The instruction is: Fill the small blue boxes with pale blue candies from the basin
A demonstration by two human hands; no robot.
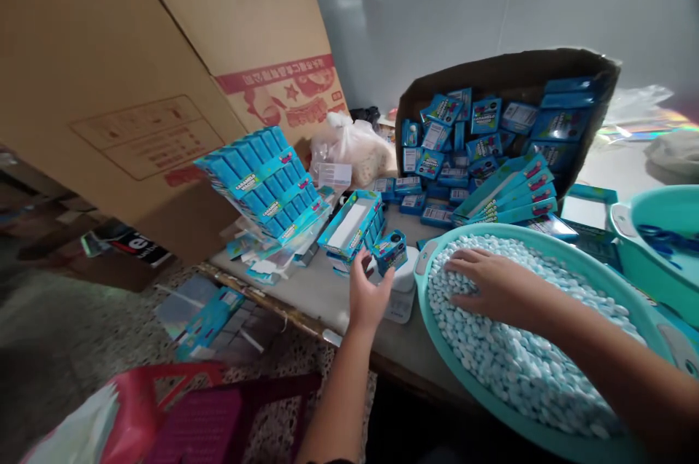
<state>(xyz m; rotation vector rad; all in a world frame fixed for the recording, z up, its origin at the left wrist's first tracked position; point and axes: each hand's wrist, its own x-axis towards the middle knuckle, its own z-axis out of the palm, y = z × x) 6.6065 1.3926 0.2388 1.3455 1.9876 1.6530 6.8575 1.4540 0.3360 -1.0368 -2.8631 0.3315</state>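
My left hand [368, 293] reaches forward with fingers apart, just below a small blue candy box [391, 250] standing on a white scale [403, 289]; it touches or nearly touches the box. My right hand [486, 283] lies flat, fingers spread, on pale blue candies [518, 347] filling a teal basin [437, 336]. An open blue display tray [352, 223] with small boxes sits just beyond the left hand.
A stack of filled blue display trays [262, 180] leans left of centre. A tipped carton [507, 136] spills blue boxes at the back. Large cardboard box [125, 85] at left, a plastic bag [352, 147], another teal basin [660, 245] at right, red stool [180, 406] below.
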